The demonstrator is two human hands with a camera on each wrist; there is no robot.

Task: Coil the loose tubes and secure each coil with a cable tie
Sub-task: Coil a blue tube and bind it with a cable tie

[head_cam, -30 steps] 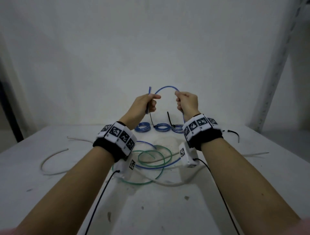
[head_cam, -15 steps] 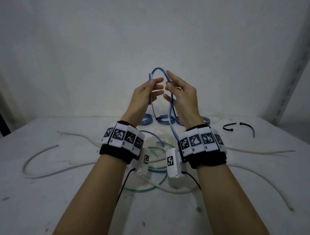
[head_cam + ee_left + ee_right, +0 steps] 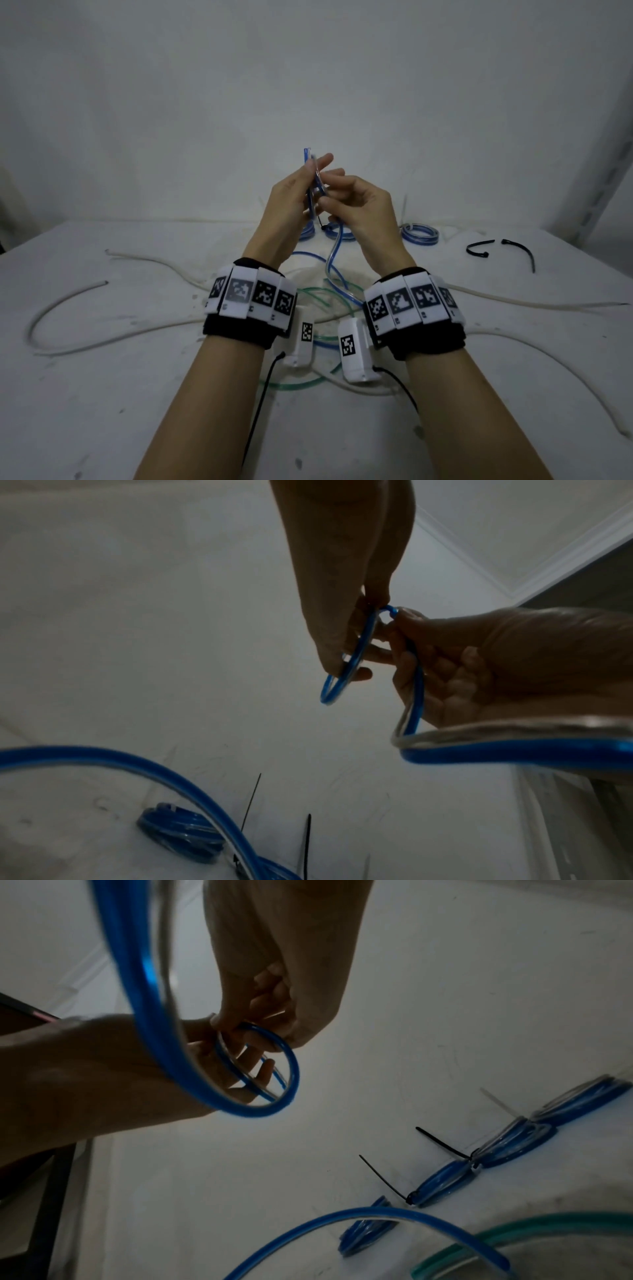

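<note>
Blue tube (image 3: 334, 255): held up above the table (image 3: 102, 394), its upper part bent into a small loop between both hands; the rest trails down and runs off across the table below the hands.
Left hand (image 3: 291, 195): pinches the loop (image 3: 346, 666), thumb against fingers, with the cut end of the tube sticking up just above its fingertips.
Right hand (image 3: 363, 205): fingers curled round the tube just beside the loop, feeding the trailing length.
Handling: looks light, smooth and springy; I judge the loop will want to spring open, so the crossing point of the turns is the place to grip, with the other hand guiding slack close to it.
Finished coils (image 3: 507, 1145): small blue coils, already tied with cable ties whose tails stick up, lie in a row on the table beyond the held loop, near the wall.
Green tube (image 3: 308, 294): loose on the table under the hands, crossing the blue tube's trailing part; likely to snag or be dragged as slack is pulled up.
White tubes (image 3: 68, 301): long loose lengths sprawl to both sides of the blue tube, some passing beneath it.
Spare cable ties (image 3: 479, 248): two black ones, well to the right of the held loop; reaching them means one hand must let go.
</note>
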